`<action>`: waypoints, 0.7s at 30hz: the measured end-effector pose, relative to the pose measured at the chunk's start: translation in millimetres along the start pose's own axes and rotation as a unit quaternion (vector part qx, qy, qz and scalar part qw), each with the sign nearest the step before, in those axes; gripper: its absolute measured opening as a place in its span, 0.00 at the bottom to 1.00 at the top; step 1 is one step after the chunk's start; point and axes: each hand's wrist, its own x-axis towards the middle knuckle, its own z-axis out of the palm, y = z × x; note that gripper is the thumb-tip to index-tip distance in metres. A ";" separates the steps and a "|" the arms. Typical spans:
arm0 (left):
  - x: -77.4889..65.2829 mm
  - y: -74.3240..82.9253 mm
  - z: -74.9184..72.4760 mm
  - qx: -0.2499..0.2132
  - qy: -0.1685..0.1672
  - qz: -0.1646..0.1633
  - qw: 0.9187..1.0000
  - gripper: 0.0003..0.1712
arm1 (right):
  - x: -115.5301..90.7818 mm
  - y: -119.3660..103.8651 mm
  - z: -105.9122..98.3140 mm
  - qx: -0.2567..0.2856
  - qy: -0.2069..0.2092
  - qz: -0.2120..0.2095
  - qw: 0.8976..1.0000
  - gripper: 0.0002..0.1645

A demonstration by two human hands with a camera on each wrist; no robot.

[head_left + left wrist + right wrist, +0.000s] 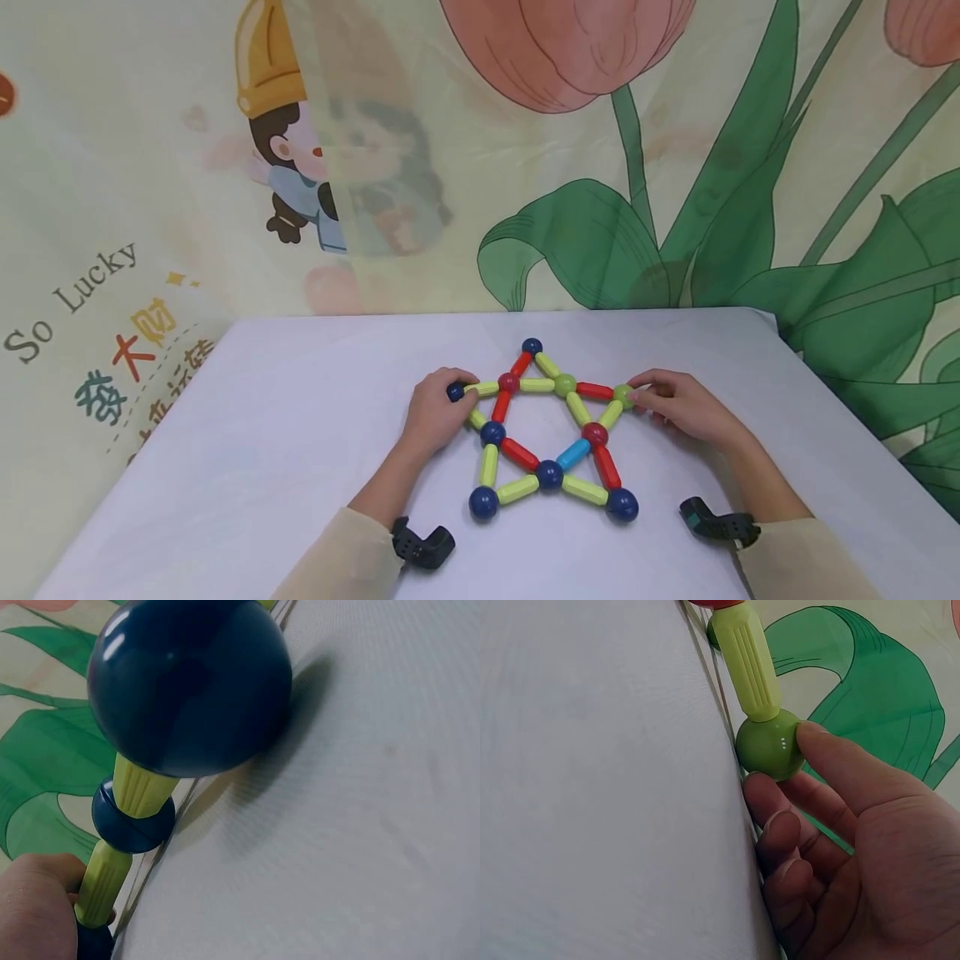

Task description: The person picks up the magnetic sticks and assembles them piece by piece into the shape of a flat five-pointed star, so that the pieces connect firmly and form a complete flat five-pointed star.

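A star-shaped frame of coloured rods and balls lies flat on the white table. At its left tip my left hand point(437, 414) grips a dark blue ball point(454, 392), the thumb beside a yellow-green rod point(103, 885). My right hand point(686, 406) pinches the green ball point(771, 745) at the right tip between thumb and fingers. Red balls point(595, 434), another green ball point(565, 384) and a blue rod point(573, 454) form part of the inner ring. Dark blue balls end the top point point(532, 347) and both near points, left point(483, 503) and right point(622, 505).
The white table point(247, 467) reaches back to a printed cloth point(420, 283) with tulips, a cartoon figure and lettering. Black bands with small devices sit on both wrists, the left device point(424, 546) and the right device point(718, 523) lying near the tabletop.
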 end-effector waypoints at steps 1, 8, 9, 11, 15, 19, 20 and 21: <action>0.3 0.1 -0.3 0.000 -0.001 0.001 1.000 0.12 | 0.2 0.0 -0.2 0.000 0.000 0.001 1.000 0.30; 4.5 1.4 -0.7 -0.001 0.000 0.014 1.000 0.12 | -0.3 -0.4 -3.3 0.007 0.002 -0.001 1.000 0.30; 4.1 1.1 -0.6 0.000 -0.002 0.015 1.000 0.12 | -0.9 -0.5 -3.4 0.006 0.002 -0.001 1.000 0.30; 2.8 0.4 -1.0 0.002 -0.006 0.013 1.000 0.12 | -2.5 -0.9 -2.7 0.006 0.001 0.000 1.000 0.30; 1.3 -0.4 -1.3 0.005 -0.009 0.014 1.000 0.12 | -5.9 -2.4 -1.7 0.007 0.001 0.002 1.000 0.29; 2.0 1.5 -1.3 0.000 -0.005 0.014 1.000 0.12 | -7.2 -4.4 -2.6 0.006 0.003 0.002 1.000 0.29; 2.2 1.9 -1.3 0.001 -0.006 0.014 1.000 0.12 | -7.3 -5.0 -3.2 0.005 0.003 0.003 1.000 0.29; 2.5 2.6 -1.3 -0.001 -0.006 0.013 1.000 0.12 | -7.3 -5.5 -3.8 0.003 0.004 0.003 1.000 0.29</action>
